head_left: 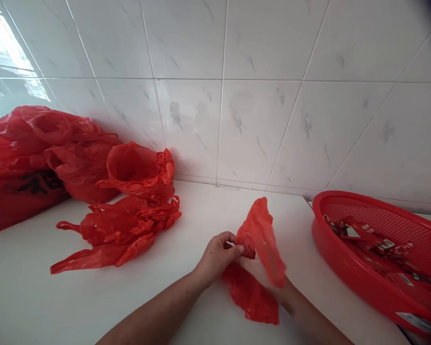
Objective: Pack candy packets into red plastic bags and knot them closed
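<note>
A crumpled red plastic bag point(260, 225) is bunched between my two hands above the white tabletop. My left hand point(221, 254) pinches it near the middle, thumb pressed against the fingers. Close beside it, my right hand point(253, 268) grips the same bag from the right, and its fingers are partly covered by the red film. One end of the bag stands up over my hands. The other end point(255, 302) hangs below my right wrist.
Several loose red plastic bags point(118, 230) lie crumpled on the white table point(190, 211) to the left. Behind them a large filled red bag point(17, 158) leans by the tiled wall point(187, 43). At right stands a red plastic basket point(345, 268) holding small red packets point(373, 244).
</note>
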`<state>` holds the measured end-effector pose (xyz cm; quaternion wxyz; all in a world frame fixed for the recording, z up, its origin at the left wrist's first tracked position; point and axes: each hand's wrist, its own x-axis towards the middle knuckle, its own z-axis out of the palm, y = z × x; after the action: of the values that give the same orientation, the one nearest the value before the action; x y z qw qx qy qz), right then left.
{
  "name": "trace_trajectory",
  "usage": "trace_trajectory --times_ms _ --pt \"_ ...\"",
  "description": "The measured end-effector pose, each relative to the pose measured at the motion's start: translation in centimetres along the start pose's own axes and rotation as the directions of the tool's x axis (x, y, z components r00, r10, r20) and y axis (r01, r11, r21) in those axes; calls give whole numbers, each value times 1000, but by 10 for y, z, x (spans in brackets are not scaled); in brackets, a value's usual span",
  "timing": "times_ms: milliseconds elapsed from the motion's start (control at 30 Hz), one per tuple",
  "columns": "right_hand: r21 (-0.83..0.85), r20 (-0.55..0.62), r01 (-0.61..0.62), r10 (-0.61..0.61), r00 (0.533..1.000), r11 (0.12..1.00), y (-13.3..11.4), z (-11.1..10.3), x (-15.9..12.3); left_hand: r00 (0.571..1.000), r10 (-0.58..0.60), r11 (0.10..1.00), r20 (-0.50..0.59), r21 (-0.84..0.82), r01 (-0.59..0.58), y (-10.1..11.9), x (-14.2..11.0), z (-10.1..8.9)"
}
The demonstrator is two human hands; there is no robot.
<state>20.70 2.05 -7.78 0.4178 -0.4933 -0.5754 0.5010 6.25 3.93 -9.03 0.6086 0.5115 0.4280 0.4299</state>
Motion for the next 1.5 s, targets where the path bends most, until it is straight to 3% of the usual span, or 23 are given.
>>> trace_trajectory --times_ms 100,200,300,433,600,733,767,833,867,933,1000,1033,1100,1133,1167,1200,1233,1267,1300,1333,1400,1433,1500 --pt "-49 0 6 -6 1000 999 3 -7 4 998 -25 977 -51 -212 13 2 2 -2" --pt "-21 -185 -28 24 983 999 12 -27 17 995 -8 894 -100 -447 -37 8 9 -15" --pt "182 -360 -57 121 925 982 25 -52 31 962 -38 798 -271 -588 -134 11 20 -36" --pt "483 -425 10 225 877 876 38 -76 43 883 -112 775 -455 -596 -209 9 34 -59" --pt "567 -413 28 254 875 823 33 -78 46 849 -133 814 -511 -545 -201 4 41 -68" --pt "626 -341 -14 289 895 780 18 -71 39 823 -115 879 -557 -443 -176 2 36 -69" --pt "639 -308 -36 298 904 768 14 -70 37 805 -52 910 -591 -360 -206 3 32 -67" --pt "647 -227 -95 310 923 756 8 -68 32 761 226 947 -608 -45 -317 6 23 -62" --pt "636 -181 -130 311 933 761 5 -68 30 736 406 910 -543 161 -383 8 18 -57" --pt "588 -85 -196 300 950 785 3 -69 27 687 673 709 -274 504 -493 12 8 -47" --pt "508 3 -236 272 962 828 2 -71 25 670 739 544 -68 646 -535 15 3 -37" --pt "463 39 -244 256 966 852 2 -72 25 677 736 512 -24 673 -534 15 2 -34" --pt "378 71 -241 231 970 894 2 -75 26 727 686 564 -40 661 -496 14 5 -31" --pt "337 19 -221 228 973 915 2 -76 27 765 639 624 -82 637 -452 13 7 -31" --pt "286 -105 -187 224 969 940 3 -76 27 803 582 683 -131 614 -395 12 9 -33" --pt "204 -286 -134 190 939 970 2 -75 27 832 524 731 -181 597 -330 11 11 -36" --pt "73 -484 -67 94 870 995 2 -73 26 851 473 764 -229 587 -267 10 13 -39" --pt "-107 -634 10 -76 770 994 1 -68 24 859 436 783 -269 583 -215 9 15 -42" --pt "-313 -686 91 -292 667 945 0 -62 21 859 415 795 -299 579 -182 9 16 -44" --pt "-508 -632 180 -507 586 842 -2 -54 17 857 403 807 -322 567 -166 9 16 -45" --pt "-754 -334 365 -797 504 547 -5 -35 6 850 381 844 -365 513 -159 9 16 -46" --pt "-800 -171 436 -853 492 412 -7 -25 0 850 364 869 -380 468 -163 9 16 -45" --pt "-820 85 520 -850 520 237 -7 -7 -7 866 313 924 -391 336 -182 9 16 -42"
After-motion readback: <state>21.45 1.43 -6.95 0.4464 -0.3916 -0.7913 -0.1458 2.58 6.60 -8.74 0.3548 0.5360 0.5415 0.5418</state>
